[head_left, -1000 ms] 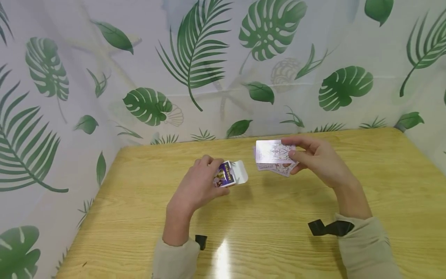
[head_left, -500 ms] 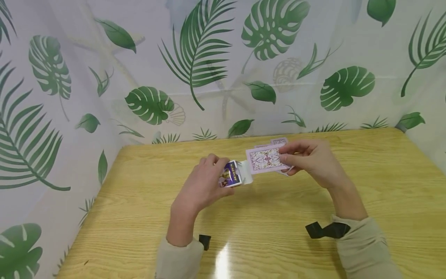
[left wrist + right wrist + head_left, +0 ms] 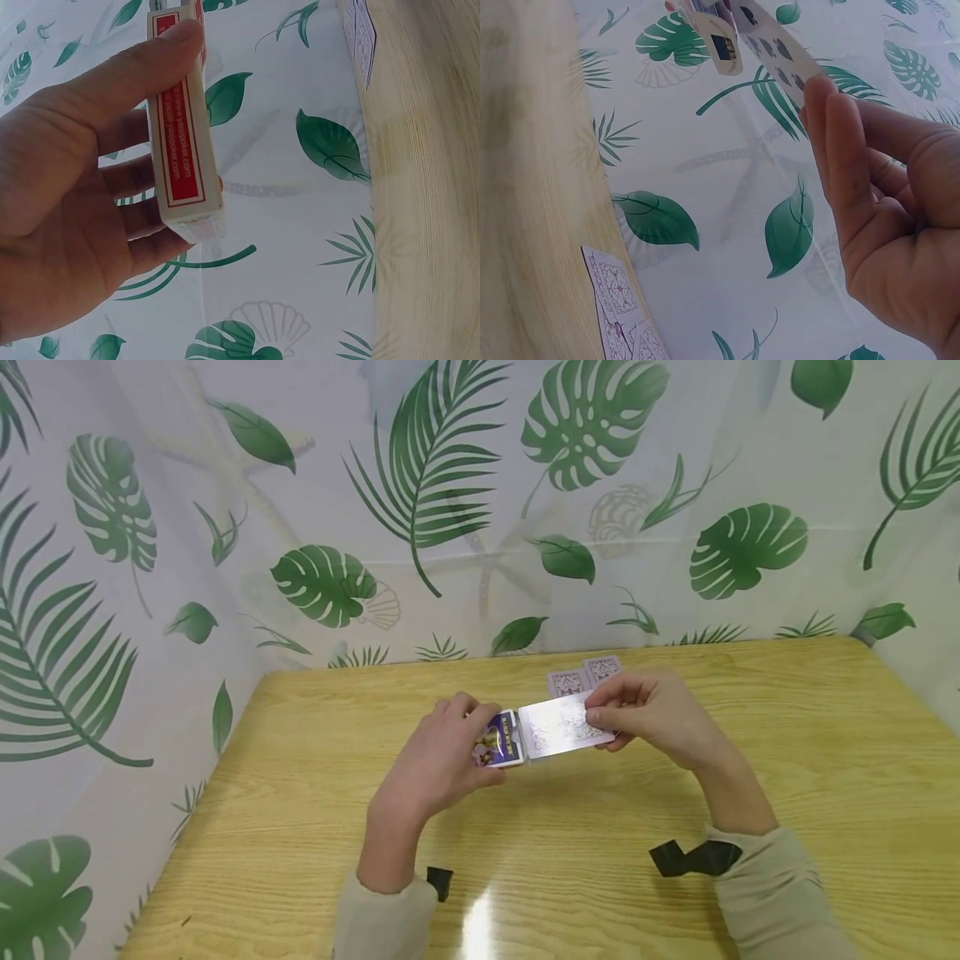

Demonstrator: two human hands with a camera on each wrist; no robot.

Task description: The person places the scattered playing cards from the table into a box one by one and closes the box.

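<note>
My left hand (image 3: 426,762) grips a small playing-card box (image 3: 499,740) between thumb and fingers, above the table. In the left wrist view, the narrow red-and-white side of the box (image 3: 182,146) faces the camera. At the box's right end, my right hand (image 3: 658,717) pinches a playing card (image 3: 557,727), its patterned back shining with glare. The card's left edge is at the box mouth; whether it is inside, I cannot tell. Dark spade marks show on the card's face (image 3: 772,51) in the right wrist view, beside the open box flap (image 3: 726,51).
Several loose cards (image 3: 602,667) lie back-up near the far edge of the wooden table (image 3: 300,827), partly behind my right hand. A leaf-printed cloth (image 3: 465,510) hangs behind and to the left. Black straps (image 3: 697,858) hang at the sleeve cuffs.
My right hand has brought the card left and down to the box mouth, away from the loose cards, which are now uncovered behind it. The left hand with the box has shifted slightly right.
</note>
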